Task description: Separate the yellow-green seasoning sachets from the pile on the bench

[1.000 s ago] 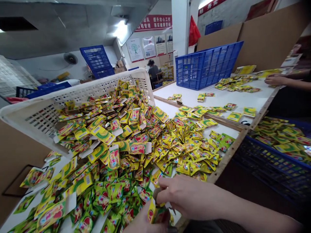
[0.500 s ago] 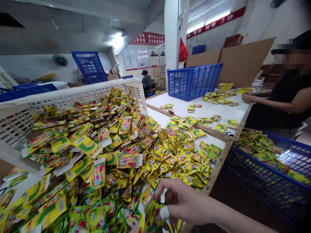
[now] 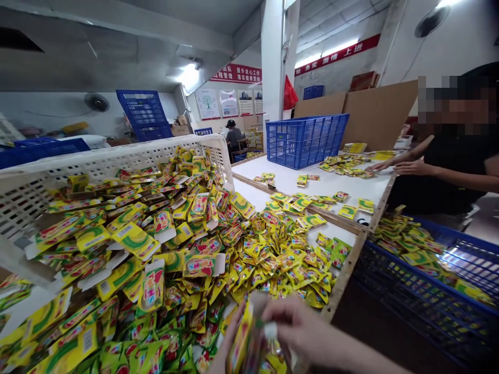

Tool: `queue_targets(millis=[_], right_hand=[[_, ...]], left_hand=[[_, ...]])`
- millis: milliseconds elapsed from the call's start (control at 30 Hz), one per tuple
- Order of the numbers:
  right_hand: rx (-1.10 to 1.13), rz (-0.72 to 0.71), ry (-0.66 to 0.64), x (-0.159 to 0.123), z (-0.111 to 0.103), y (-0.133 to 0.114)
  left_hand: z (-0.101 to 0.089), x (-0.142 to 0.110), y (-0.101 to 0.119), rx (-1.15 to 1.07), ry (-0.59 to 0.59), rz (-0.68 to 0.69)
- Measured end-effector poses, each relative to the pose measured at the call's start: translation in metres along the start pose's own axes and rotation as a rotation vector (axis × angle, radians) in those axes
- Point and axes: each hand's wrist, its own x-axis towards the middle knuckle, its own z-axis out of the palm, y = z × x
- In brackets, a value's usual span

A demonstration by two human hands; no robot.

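At the bottom centre my left hand [image 3: 223, 349] is closed on a small yellow carton [image 3: 240, 338], held upright on edge. My right hand [image 3: 302, 324] is at the carton's right side, its fingers curled and smeared by motion. White covering shows on a fingertip; whether those fingers grip anything I cannot make out. Below my right hand lie yellow sachets [image 3: 275, 358]. Just beyond both hands spreads a heap of yellow sachets [image 3: 288, 254]. Green sachets [image 3: 146, 353] lie to the left, beside many flat-sided yellow cartons [image 3: 136, 240], some with open flaps.
A tipped white basket [image 3: 163, 148] spills cartons across the table. A wooden edge strip [image 3: 345, 275] borders the table on the right. Beyond stand a blue crate [image 3: 304, 140] and a co-worker [image 3: 448, 161] with hands at the far table. Another blue crate [image 3: 409, 291] holds cartons lower right.
The yellow carton in my left hand has come up into clearer view. My right hand has shifted slightly right and blurred. The co-worker's hands have moved apart, one reaching over the table.
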Motion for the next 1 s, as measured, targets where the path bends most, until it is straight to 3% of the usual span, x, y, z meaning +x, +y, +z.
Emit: queue_targets(millis=[33,100,167,200,267,400,467,533,700,767,900,1000], right_hand=[[-0.081,-0.04,0.12,0.011,-0.019,-0.005],[-0.467,-0.181,0.52,0.037,-0.063,-0.019],[-0.595,-0.233,0.655,0.059,-0.095,-0.028],[-0.644,-0.261,0.653,0.066,-0.101,-0.029],[-0.707,-0.323,0.512,0.071,-0.09,-0.023],[-0.874,-0.442,0.074,0.053,-0.018,0.013],[-1.031,-0.434,-0.067,0.044,0.011,0.03],[-1.112,-0.388,-0.102,0.043,0.025,0.042],[-1.02,-0.361,-0.073,0.052,0.013,0.044],[-0.876,-0.361,-0.046,0.051,0.003,0.041],[-0.364,-0.305,0.04,0.042,0.001,0.043],[-0.147,-0.199,0.124,0.039,0.017,0.052]], left_hand=[[-0.006,0.005,-0.002,0.103,0.05,0.065],[-0.025,0.016,-0.008,0.48,0.202,0.262],[-0.048,0.026,-0.018,0.951,0.336,0.449],[-0.059,0.029,-0.024,1.126,0.36,0.484],[-0.076,0.032,-0.037,1.363,0.363,0.53],[-0.084,0.029,-0.057,1.615,0.335,0.555],[-0.079,0.03,-0.06,1.649,0.327,0.529],[-0.075,0.033,-0.059,1.642,0.322,0.487],[-0.075,0.036,-0.057,1.551,0.344,0.463],[-0.075,0.034,-0.057,1.474,0.356,0.502],[-0.062,0.037,-0.05,1.194,0.439,0.571],[-0.047,0.043,-0.044,0.832,0.349,0.513]])
